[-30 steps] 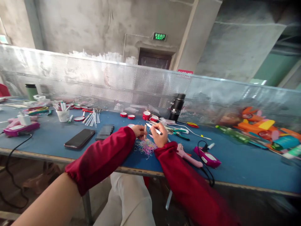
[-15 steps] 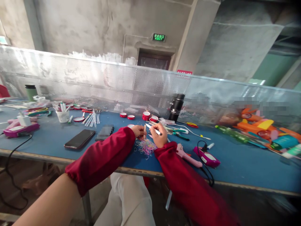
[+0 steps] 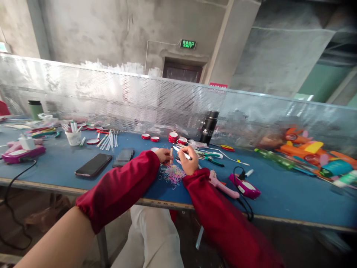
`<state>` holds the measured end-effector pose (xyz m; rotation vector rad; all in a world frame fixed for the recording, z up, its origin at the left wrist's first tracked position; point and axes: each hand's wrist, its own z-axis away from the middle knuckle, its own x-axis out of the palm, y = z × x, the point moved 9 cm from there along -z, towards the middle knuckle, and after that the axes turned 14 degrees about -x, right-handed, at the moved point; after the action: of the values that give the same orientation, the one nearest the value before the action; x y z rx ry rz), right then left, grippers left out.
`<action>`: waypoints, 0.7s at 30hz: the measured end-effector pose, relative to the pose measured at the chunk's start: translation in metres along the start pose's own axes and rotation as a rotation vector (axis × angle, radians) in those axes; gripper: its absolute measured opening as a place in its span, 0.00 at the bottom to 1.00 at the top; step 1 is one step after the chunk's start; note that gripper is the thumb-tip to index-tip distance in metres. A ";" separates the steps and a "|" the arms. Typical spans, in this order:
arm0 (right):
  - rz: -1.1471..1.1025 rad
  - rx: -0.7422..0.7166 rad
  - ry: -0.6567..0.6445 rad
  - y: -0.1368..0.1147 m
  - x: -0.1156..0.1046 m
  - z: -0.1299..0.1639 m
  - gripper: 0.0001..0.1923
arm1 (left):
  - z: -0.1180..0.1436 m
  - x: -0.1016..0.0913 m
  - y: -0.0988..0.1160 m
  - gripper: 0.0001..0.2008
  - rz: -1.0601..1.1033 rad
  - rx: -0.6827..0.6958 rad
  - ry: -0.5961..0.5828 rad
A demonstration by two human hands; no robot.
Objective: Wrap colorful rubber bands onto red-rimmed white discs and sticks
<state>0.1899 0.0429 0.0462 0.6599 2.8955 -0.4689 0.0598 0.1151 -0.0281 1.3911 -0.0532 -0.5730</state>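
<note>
My left hand (image 3: 164,155) is closed on a short tan stick (image 3: 171,156), held upright with a dark top end. In my right hand (image 3: 190,159) is a white marker pen (image 3: 185,154) with a black rear end, gripped like a pen. Its tip points left at the upper part of the stick; whether they touch I cannot tell. Just below both hands lies a loose pile of small pastel-coloured bands (image 3: 173,174) on the blue table. A pink glue gun (image 3: 223,186) rests beside my right forearm.
Left of my arm lie a black phone (image 3: 94,165), white sticks (image 3: 111,139) and a white cup of pens (image 3: 73,137). Behind my hands stand red tape rolls (image 3: 173,137) and a black bottle (image 3: 209,127). To the right are a purple power strip (image 3: 244,186) and orange toys (image 3: 302,149).
The stick's top end, tan before, now looks dark. Both hands keep nearly the same place and grip, and the view has shifted very slightly.
</note>
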 end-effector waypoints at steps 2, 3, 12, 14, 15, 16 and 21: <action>0.000 0.002 0.002 0.001 0.000 0.000 0.07 | -0.001 0.000 -0.001 0.13 0.003 -0.007 -0.001; 0.001 0.002 -0.001 0.001 0.000 0.000 0.07 | -0.001 0.000 -0.001 0.12 0.006 -0.010 0.001; 0.003 0.014 -0.008 -0.002 0.000 0.000 0.07 | 0.000 -0.001 0.000 0.11 0.012 -0.007 0.011; 0.007 0.012 -0.001 -0.003 -0.001 -0.001 0.07 | 0.001 -0.001 0.000 0.10 0.013 -0.006 0.010; 0.006 0.010 0.002 -0.004 -0.001 -0.001 0.07 | 0.001 -0.001 0.001 0.09 0.013 -0.004 0.009; 0.002 0.006 0.000 -0.004 -0.001 -0.001 0.08 | 0.001 0.000 0.001 0.09 0.013 -0.002 0.007; -0.014 -0.004 -0.010 -0.004 0.001 -0.001 0.07 | 0.000 0.000 0.000 0.10 0.016 -0.001 0.001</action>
<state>0.1877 0.0405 0.0479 0.6350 2.8925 -0.4673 0.0595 0.1153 -0.0283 1.3890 -0.0632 -0.5593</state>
